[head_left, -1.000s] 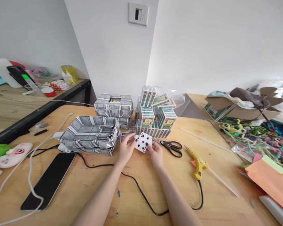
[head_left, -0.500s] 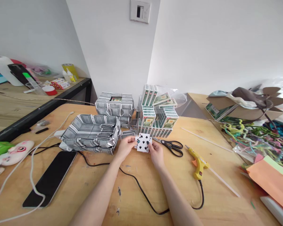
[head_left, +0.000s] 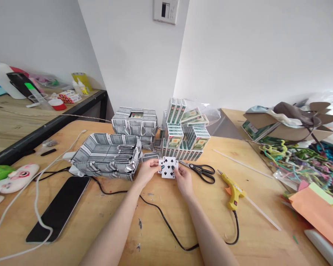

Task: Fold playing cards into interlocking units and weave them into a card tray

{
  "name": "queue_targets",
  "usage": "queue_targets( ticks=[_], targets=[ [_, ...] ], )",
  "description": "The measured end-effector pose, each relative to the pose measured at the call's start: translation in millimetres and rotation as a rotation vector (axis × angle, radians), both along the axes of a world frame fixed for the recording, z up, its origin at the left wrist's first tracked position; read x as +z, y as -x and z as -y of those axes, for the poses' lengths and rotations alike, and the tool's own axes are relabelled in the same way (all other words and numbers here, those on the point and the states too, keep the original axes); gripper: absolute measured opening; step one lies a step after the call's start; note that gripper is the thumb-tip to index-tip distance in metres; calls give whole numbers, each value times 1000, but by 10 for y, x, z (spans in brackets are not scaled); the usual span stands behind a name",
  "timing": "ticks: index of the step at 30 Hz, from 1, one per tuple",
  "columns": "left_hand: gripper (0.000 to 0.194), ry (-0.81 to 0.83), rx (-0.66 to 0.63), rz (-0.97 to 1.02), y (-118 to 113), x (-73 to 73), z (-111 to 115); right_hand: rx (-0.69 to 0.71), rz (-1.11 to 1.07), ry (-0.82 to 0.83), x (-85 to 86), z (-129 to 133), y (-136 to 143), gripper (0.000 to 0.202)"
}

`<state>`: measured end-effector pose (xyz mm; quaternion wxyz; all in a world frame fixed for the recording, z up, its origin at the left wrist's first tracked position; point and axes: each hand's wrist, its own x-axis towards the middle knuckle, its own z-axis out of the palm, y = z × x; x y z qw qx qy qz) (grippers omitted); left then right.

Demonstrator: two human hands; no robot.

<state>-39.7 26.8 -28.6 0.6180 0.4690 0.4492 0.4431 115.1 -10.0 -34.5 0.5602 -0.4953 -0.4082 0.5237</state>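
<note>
Two overlapping playing cards [head_left: 168, 173], a five of spades in front of another, are held upright between my hands. My left hand [head_left: 150, 171] pinches them at the left edge, thumb on the face. At the right edge my right hand [head_left: 184, 179] grips them the same way. Just left stands a basket [head_left: 105, 153] made of folded playing cards, with several folded cards [head_left: 125, 153] inside. Behind my hands are stacked card boxes [head_left: 183, 153]. Black-handled scissors [head_left: 204, 172] lie right of my right hand, and a yellow glue gun [head_left: 233, 190] lies farther right.
A phone [head_left: 59, 207] and white cable [head_left: 36, 192] lie at left. The glue gun's black cord [head_left: 166, 221] crosses beneath my forearms. Another folded-card structure [head_left: 134, 123] stands behind the basket. Pipe cleaners [head_left: 308, 162], orange paper [head_left: 316, 207] and a cardboard box [head_left: 266, 125] are at right.
My hands hold the two cards in nearly the same place and pose. The whole view has shifted very slightly.
</note>
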Motion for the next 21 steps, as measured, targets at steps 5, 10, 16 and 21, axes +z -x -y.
queue_targets(
  ticks=[5,10,16,21],
  targets=[
    [34,11,-24,7,9,8,-3,10,-42,9,4,-1,-2,32],
    [33,40,-22,2,12,7,-7,18,-42,16,3,0,-9,33],
    [31,56,16,-25,2,-5,-8,28,-45,5,-4,-3,-8,31],
    [30,60,26,-24,2,12,-5,20,-47,22,-24,-11,-8,30]
  ],
)
